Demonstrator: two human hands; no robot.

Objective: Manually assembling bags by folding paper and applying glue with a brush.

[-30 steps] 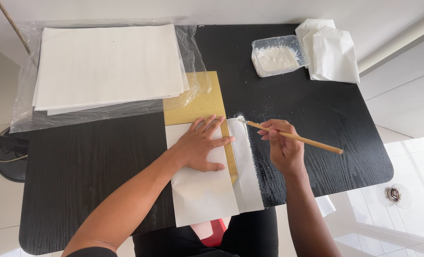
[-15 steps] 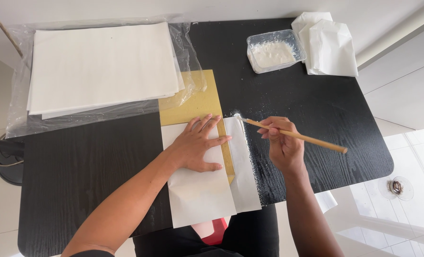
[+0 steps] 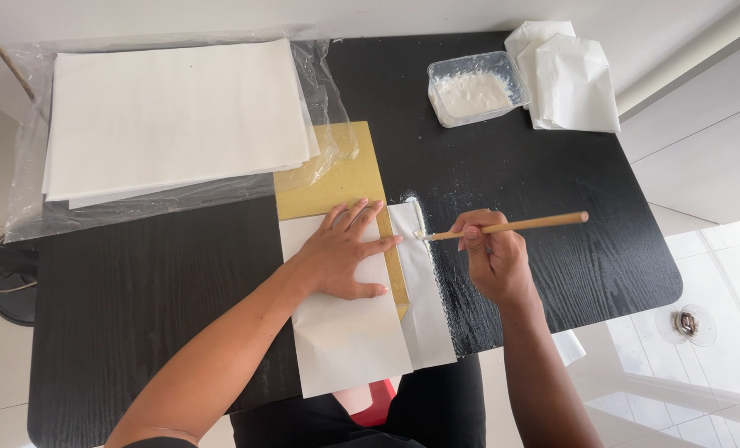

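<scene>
Home craft corner, black wooden table [image 3: 179,290], glossy floor tiles [image 3: 702,365] (pale), stacked white paper [image 3: 170,116]

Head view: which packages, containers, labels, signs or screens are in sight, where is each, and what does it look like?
Clear plastic bag: far left of the black table, flat, crinkled, under a stack of white sheets.
Clear plastic tub: far right, rectangular, holding white paste.
Folded white papers: beside the tub, at the far right corner.
No labels, signs or screens visible.
</scene>
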